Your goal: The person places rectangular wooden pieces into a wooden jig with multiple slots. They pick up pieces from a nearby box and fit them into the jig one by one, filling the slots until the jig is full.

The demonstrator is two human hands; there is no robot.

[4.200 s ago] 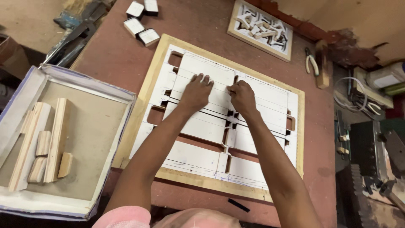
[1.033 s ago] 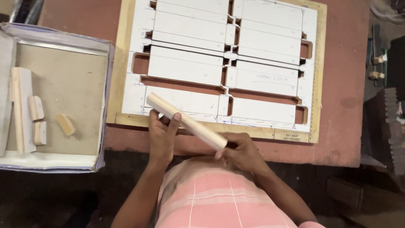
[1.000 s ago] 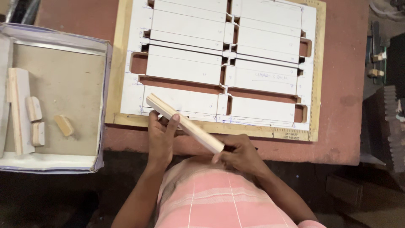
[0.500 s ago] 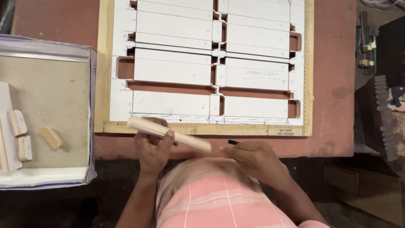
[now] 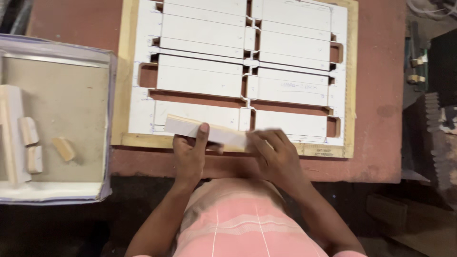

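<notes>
My left hand [image 5: 190,154] grips a long white-faced wooden strip [image 5: 204,131] near its left end, thumb on top. My right hand [image 5: 276,157] holds the strip's right end. The strip lies level over the near edge of a wooden-framed board [image 5: 124,71]. White panels [image 5: 200,81] with slots cut between them fill that board on the reddish table [image 5: 381,143].
An open shallow box [image 5: 62,100] at the left holds a long wooden bar [image 5: 10,133] and small wood blocks [image 5: 63,148]. Tools and clutter lie past the table's right edge [image 5: 419,66]. My pink striped shirt [image 5: 238,219] fills the bottom.
Over four seconds my hands left the panels and picked up the strip. In the last second the strip swung from slanted to nearly level, and the view shifted so the board moved down-frame.
</notes>
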